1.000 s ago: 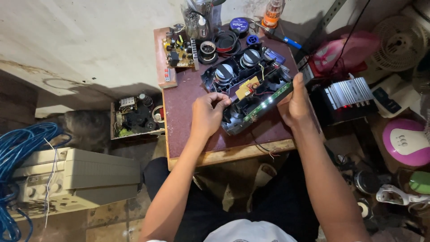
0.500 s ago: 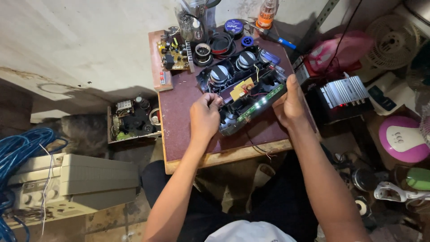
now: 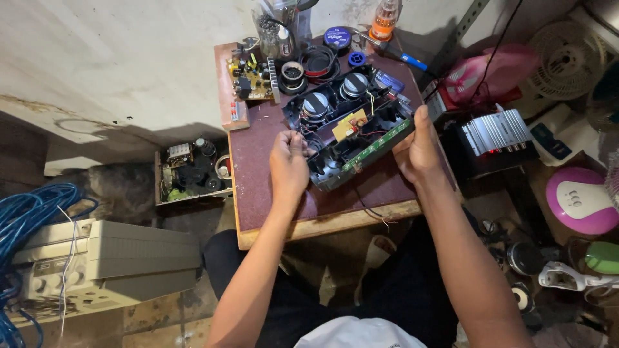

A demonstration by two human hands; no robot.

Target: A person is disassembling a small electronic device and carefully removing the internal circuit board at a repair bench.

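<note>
Speaker housing [image 3: 348, 132], black and opened, lies tilted on the small brown table [image 3: 271, 193], and I see two round speaker drivers [image 3: 316, 105] inside it and one green circuit strip [image 3: 374, 145] along the near edge. My right hand [image 3: 419, 145] clamps the right end of the housing, I judge to keep it steady. My left hand [image 3: 288, 164] is at the left end with fingers curled together, pinching something small that I cannot tell; maybe a wire. Behind, one loose circuit board [image 3: 248, 77] rests at the far corner, placed away from the working area, and one orange bottle [image 3: 385, 19] stands near the wall
</note>
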